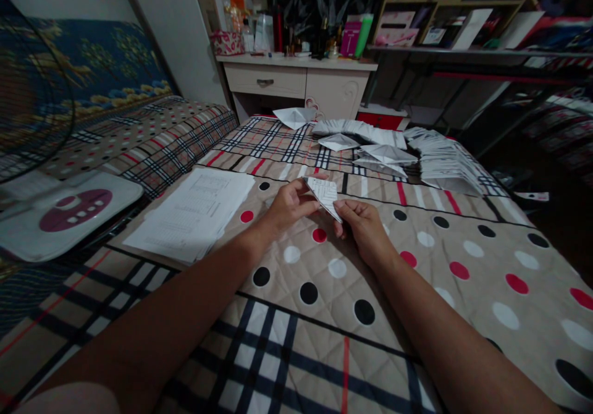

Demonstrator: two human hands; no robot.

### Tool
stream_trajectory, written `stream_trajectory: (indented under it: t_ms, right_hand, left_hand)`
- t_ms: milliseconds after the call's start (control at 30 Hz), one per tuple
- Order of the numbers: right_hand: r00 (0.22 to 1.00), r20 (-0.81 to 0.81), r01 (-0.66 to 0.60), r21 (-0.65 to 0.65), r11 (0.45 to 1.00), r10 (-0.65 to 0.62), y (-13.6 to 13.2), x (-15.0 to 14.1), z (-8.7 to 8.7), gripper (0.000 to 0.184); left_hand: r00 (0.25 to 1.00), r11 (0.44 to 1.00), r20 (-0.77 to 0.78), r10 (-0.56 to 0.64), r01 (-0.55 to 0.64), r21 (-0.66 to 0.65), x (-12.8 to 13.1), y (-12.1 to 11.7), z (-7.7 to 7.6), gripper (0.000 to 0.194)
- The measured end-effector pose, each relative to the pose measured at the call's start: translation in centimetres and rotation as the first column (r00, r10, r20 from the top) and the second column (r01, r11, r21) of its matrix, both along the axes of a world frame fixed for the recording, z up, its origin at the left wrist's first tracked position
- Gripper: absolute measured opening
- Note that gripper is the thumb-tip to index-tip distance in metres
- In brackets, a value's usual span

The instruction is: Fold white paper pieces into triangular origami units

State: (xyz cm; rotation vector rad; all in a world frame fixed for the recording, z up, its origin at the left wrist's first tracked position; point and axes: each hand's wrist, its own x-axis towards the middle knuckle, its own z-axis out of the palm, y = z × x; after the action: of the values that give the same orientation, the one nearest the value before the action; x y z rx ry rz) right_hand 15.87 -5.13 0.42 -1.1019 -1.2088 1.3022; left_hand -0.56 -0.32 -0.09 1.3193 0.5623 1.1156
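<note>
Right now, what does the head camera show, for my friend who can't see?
A person's left hand and right hand hold a small folded printed paper over a spotted bedspread. Flat printed sheets lie left, folded pieces beyond.

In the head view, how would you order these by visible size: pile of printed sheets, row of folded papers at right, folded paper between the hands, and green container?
1. Pile of printed sheets
2. Row of folded papers
3. Held folded paper and green container: too alike in size to rank.
</note>
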Motion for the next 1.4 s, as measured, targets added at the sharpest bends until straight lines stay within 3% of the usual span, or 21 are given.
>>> stream_trajectory:
  t_ms: [400, 967, 1200, 1300, 1400]
  right_hand:
    - [0.994, 0.093, -0.053, 0.012, 0.999, 0.052, 0.0, -0.2, -0.1, 0.039]
    - [0.980, 0.018, -0.199, 0.002, 0.980, 0.199, -0.3, -0.6, 0.2, 0.037]
    - [0.971, 0.000, -0.237, -0.003, 0.971, 0.237, -0.4, -0.6, 0.0, 0.035]
    - [0.958, 0.012, -0.286, -0.029, 0.958, 0.287, -0.5, -0.9, -0.2, 0.038]
    - [0.974, 0.100, -0.206, -0.005, 0.979, 0.206, -0.7, -1.4, -0.2, 0.045]
  left_hand:
    - [1.000, 0.997, 0.021, 0.022, -0.020, -0.074, 0.3, -0.5, 0.4, 0.051]
    - [1.000, 0.984, 0.018, 0.018, -0.015, -0.178, 0.5, -1.0, 0.8, 0.042]
    - [0.998, 0.996, -0.012, 0.062, -0.063, -0.057, 0.6, -0.6, 0.4, 0.038]
    - [0.993, 0.996, -0.072, 0.090, -0.091, -0.008, 0.6, -0.6, 0.6, 0.026]
    - [0.962, 0.985, -0.212, 0.172, -0.170, 0.029, 0.5, -0.8, 0.8, 0.018]
